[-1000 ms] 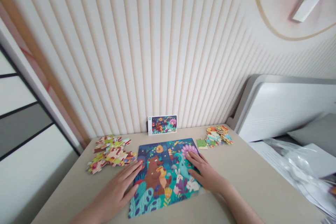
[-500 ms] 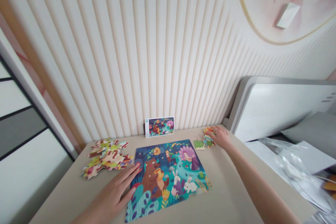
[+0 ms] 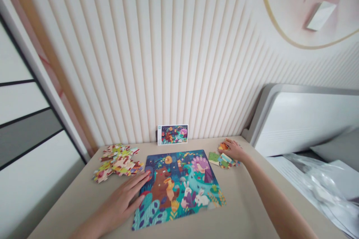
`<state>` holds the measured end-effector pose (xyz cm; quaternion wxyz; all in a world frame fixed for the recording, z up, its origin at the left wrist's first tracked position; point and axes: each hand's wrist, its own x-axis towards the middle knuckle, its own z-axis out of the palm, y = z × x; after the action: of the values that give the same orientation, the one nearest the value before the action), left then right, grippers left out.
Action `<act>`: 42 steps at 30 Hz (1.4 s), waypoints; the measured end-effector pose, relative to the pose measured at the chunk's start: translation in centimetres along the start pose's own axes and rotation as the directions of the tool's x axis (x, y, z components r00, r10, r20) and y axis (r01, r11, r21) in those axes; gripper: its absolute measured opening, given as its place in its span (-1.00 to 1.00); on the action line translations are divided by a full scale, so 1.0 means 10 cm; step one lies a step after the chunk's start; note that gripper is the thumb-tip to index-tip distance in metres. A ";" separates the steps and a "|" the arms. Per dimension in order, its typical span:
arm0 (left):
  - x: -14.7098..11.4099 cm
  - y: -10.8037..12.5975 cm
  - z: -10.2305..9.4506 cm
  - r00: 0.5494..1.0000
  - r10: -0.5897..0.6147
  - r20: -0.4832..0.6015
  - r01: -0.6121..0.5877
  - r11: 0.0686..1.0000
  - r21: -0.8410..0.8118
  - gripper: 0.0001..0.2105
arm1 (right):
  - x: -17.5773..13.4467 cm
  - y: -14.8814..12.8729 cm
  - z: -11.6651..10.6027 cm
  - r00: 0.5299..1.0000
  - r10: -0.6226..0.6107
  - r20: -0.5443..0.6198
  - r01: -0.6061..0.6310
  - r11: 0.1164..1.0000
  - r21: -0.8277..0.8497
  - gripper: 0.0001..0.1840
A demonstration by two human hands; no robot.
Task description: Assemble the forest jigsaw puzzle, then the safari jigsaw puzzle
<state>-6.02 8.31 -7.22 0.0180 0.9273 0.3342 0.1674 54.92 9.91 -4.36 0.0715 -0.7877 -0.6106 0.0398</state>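
A colourful puzzle board (image 3: 193, 183) with a bear, white rabbits and a purple peacock lies flat on the table. My left hand (image 3: 125, 194) rests at its left edge, fingers stretched out with the tips on the board. At the back right, my right hand (image 3: 235, 150) bends its fingers over a few orange jigsaw puzzle pieces (image 3: 223, 146), which show between thumb and fingers. Green and blue puzzle pieces (image 3: 224, 160) lie on the table just in front of that hand. Its outer fingers are partly hidden.
A heap of jigsaw pieces (image 3: 120, 162) lies at the back left of the table (image 3: 238, 209). A picture card (image 3: 173, 134) leans on the ribbed wall (image 3: 174, 63). To the right stand a grey-white headboard (image 3: 303, 119) and clear plastic wrapping (image 3: 314, 183).
The pieces by my right hand are more spread out, with more green and blue ones showing in front of it. My left hand stays on the board's edge. The view has shifted slightly left.
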 end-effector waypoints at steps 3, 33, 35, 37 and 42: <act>0.00 -0.01 0.01 1.000 0.010 0.013 -0.010 1.000 0.003 -0.42 | -0.21 0.07 -0.06 0.996 -0.081 0.030 0.079 0.995 0.057 -0.12; -0.14 0.23 -0.19 0.987 0.088 0.138 -0.077 0.994 -0.083 -0.26 | -0.46 0.09 -0.04 0.995 -0.079 0.056 0.081 0.996 -0.044 -0.15; -0.14 0.24 -0.19 0.987 0.082 0.136 -0.070 0.994 -0.088 -0.29 | -0.58 0.12 -0.02 0.989 -0.144 0.046 0.145 0.989 -0.030 -0.19; -0.12 0.26 -0.20 0.987 0.086 0.133 -0.074 0.993 -0.094 -0.29 | -0.71 0.13 -0.02 0.979 -0.198 0.042 0.199 0.980 -0.008 -0.21; -0.10 0.27 -0.21 0.989 0.068 0.134 -0.056 0.994 -0.093 -0.32 | -0.97 0.06 -0.04 0.970 -0.241 0.042 0.241 0.971 0.005 -0.23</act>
<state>-5.78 5.43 -5.13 0.0770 0.9448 0.2955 0.1183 53.17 0.33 -4.26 0.0626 -0.7067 -0.7031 0.0475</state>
